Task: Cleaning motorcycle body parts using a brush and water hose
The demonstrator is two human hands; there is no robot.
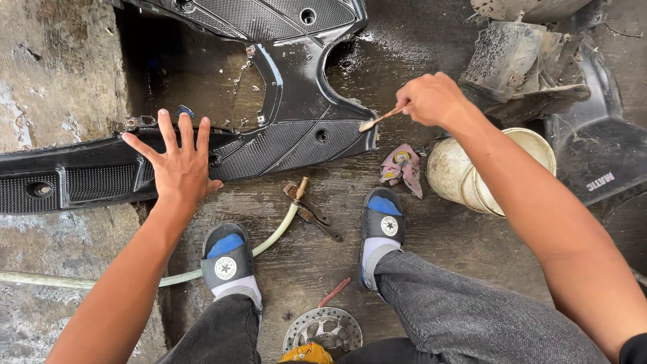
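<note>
my left hand (178, 165) lies open on the black plastic panel (283, 145); my right hand (431, 100) grips a small brush (377, 121) at its edge. the panel looks wet, dirt still remains.

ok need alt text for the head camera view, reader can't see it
Seen from above, a person's left hand presses flat on a black plastic scooter panel lying on wet concrete, while the right hand holds a small brush to the panel's edge. Near the sandalled feet lie a hose, a rag, a dirty white bucket and a brake disc.
</note>
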